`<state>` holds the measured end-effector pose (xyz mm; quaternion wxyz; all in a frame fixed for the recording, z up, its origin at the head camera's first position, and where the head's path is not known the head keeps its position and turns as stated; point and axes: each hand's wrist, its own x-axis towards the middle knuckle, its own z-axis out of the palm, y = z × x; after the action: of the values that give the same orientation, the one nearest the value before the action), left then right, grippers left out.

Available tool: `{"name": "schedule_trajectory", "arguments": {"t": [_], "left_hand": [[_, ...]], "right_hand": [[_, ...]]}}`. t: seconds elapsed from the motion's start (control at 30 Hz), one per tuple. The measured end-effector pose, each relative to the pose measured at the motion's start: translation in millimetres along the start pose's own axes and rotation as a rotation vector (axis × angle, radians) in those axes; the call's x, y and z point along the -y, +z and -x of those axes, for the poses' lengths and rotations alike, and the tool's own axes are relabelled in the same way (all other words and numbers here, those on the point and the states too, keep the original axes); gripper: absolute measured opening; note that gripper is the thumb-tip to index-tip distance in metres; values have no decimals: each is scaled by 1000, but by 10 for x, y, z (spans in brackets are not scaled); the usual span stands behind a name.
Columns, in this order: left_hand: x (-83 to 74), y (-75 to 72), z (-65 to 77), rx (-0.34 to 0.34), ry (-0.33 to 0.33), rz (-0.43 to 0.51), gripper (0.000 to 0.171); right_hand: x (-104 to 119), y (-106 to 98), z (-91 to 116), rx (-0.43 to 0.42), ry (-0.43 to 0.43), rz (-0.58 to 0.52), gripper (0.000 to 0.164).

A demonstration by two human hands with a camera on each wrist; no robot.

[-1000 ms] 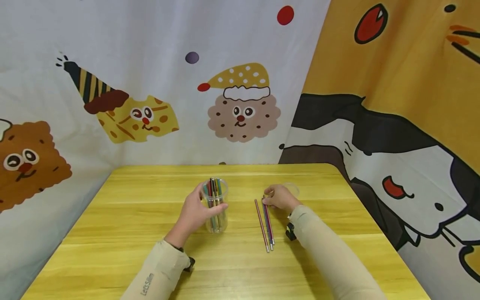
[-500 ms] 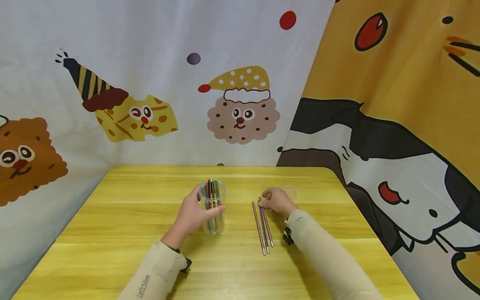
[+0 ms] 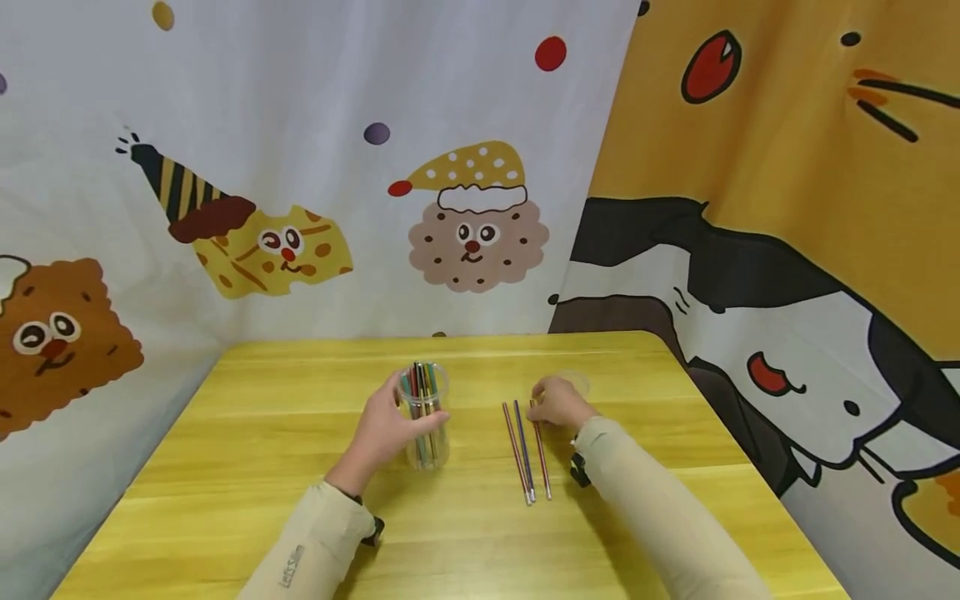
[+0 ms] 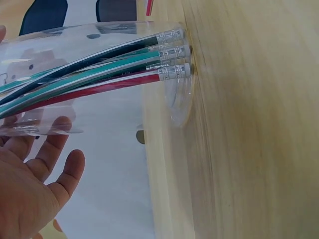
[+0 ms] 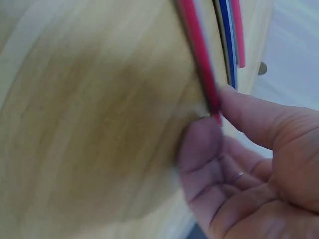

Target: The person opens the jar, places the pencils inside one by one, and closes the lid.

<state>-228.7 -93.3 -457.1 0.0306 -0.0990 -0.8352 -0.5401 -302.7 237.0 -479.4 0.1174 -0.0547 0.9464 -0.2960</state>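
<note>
the left hand [image 3: 382,427] curves round a clear jar [image 3: 442,450], bunched pencils [image 3: 422,382] inside. just left of the right hand [image 3: 559,402], a red pencil [image 3: 515,450] and blue pencil [image 3: 523,446]; it's pinching another red pencil [image 3: 543,462] by its far end!

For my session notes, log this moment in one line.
left hand: grips clear container, pencils inside | right hand: pinches red pencil | table: blue pencil, second red pencil

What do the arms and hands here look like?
They're a person's. The left hand and right hand wear no gloves. The left sleeve and right sleeve are long and beige; the left has small dark lettering. Something black shows at each wrist.
</note>
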Motion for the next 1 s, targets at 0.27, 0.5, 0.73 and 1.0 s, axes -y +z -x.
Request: {"name": "schedule_trajectory", "arguments": {"t": [0.27, 0.5, 0.73, 1.0], "left_hand": [[52, 51, 24, -8, -43, 3, 90], [6, 67, -17, -13, -68, -10, 97], [22, 91, 69, -14, -100, 20, 95], [5, 48, 99, -7, -92, 42, 103]], "right_hand": [[120, 27, 112, 60, 39, 184, 28], [115, 105, 198, 8, 75, 86, 40], [62, 117, 313, 7, 89, -13, 12], [115, -138, 445, -94, 17, -167, 31]]}}
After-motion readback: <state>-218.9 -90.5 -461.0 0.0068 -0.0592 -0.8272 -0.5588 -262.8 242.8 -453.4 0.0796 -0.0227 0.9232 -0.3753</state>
